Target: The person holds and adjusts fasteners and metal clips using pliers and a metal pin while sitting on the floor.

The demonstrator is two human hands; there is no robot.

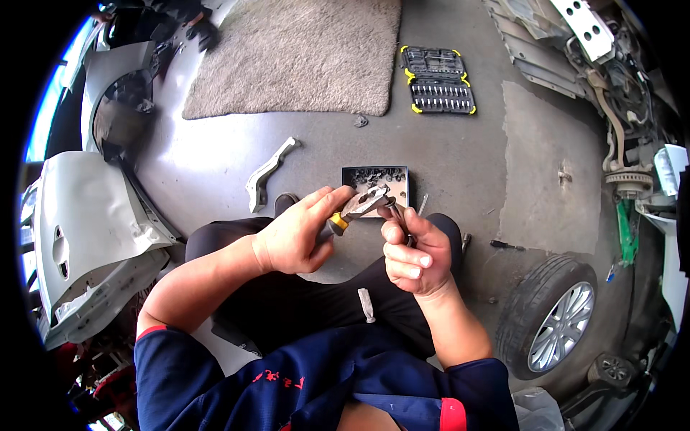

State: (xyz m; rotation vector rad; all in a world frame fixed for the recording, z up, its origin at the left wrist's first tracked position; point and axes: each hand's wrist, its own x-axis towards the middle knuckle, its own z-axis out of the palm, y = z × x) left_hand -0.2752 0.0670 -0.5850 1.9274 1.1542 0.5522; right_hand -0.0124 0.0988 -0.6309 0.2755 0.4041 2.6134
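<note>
I sit on the concrete floor (460, 158) with both hands raised over my knees. My left hand (295, 233) is clenched around the pliers (356, 207), fingers wrapped on the yellow-and-dark handles, the metal nose pointing right toward my other hand. My right hand (417, 255) pinches a small dark part (399, 215) between thumb and forefinger; the part is mostly hidden, so I cannot tell its shape, only that the nose of the pliers meets it right at my fingertips.

To do this well, I judge that I should keep the right hand steady and braced, perhaps with the wrist resting on my thigh, and let the left hand do the squeezing. The nose should bite squarely on the part rather than at its tip, so it does not slip toward my thumb. A slow, even squeeze looks safer than a jerk, because my fingertips sit just beside the metal.

The small tray of dark fasteners (375, 181) lies on the floor just beyond my hands, near enough to drop the piece into. The open socket set (438, 80) sits farther off beside the beige mat (295, 54), a bent metal bracket (267, 174) lies to the left, and a wheel (553, 323) rests at my right.
</note>
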